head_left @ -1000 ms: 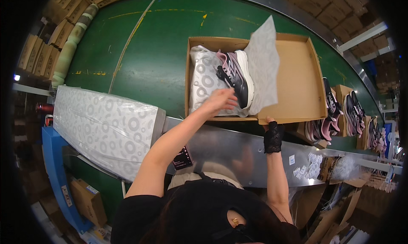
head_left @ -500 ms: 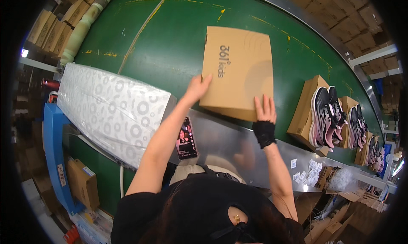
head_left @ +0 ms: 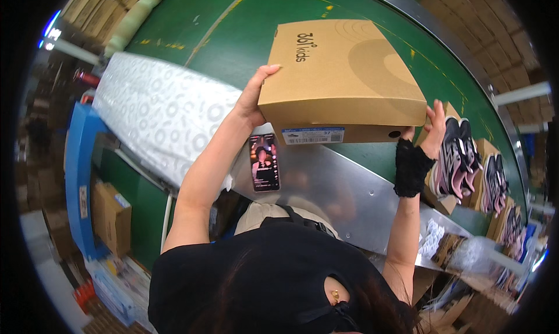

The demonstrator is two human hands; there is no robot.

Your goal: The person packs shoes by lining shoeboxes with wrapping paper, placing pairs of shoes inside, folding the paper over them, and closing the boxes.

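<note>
A closed brown cardboard shoebox (head_left: 340, 72) is tilted up above the green conveyor belt, its lid on top and its labelled near end facing me. My left hand (head_left: 255, 96) grips the box's left side near the front corner, thumb on the lid. At the right front corner my right hand (head_left: 428, 137), in a black fingerless wrist cover, clasps the box with fingers partly spread along its side. A lit phone (head_left: 264, 162) stands or lies below the box by the metal ledge (head_left: 361, 200).
Black and pink sneakers (head_left: 457, 159) sit on open boxes along the belt (head_left: 221, 48) at right. A patterned white wrapped stack (head_left: 163, 107) lies at left, beside a blue frame (head_left: 81, 177). Crumpled white paper (head_left: 431, 238) is on the ledge at right.
The shoebox has been raised and tilted toward me, so its labelled end now shows. My right hand has shifted right and up to the box's corner; my left has slid along its side.
</note>
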